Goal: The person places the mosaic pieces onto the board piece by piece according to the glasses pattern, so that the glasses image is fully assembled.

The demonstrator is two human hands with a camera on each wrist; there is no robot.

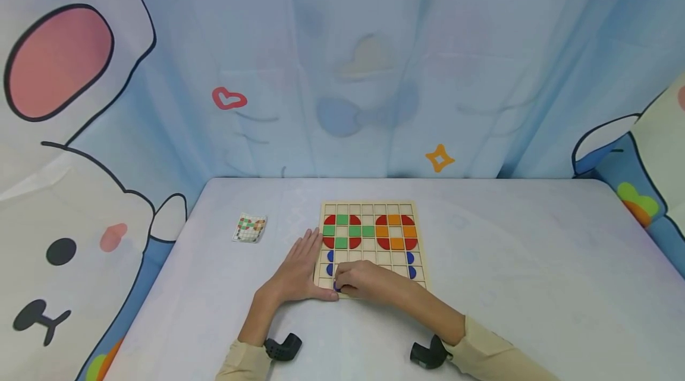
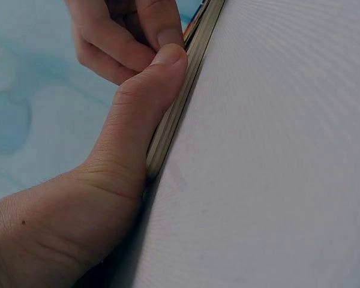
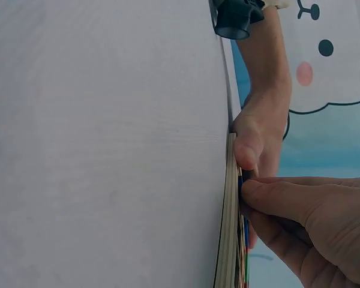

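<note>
A wooden grid board (image 1: 369,257) lies on the table with red, green and orange pieces in its far rows and blue half-round pieces (image 1: 410,258) along both sides. My left hand (image 1: 299,271) lies with fairly straight fingers along the board's left edge, its thumb at the near left corner. In the left wrist view that thumb (image 2: 145,90) rests against the board's side. My right hand (image 1: 366,280) reaches over the near left corner, thumb and fingers pinched at a blue half-round piece (image 1: 336,287). Most of this piece is hidden by the fingers.
A small pattern card (image 1: 250,228) lies on the table left of the board. The white table (image 1: 508,250) ends at a blue printed curtain (image 1: 369,72). Each wrist wears a black camera, the left camera (image 1: 283,347) and the right camera (image 1: 430,352).
</note>
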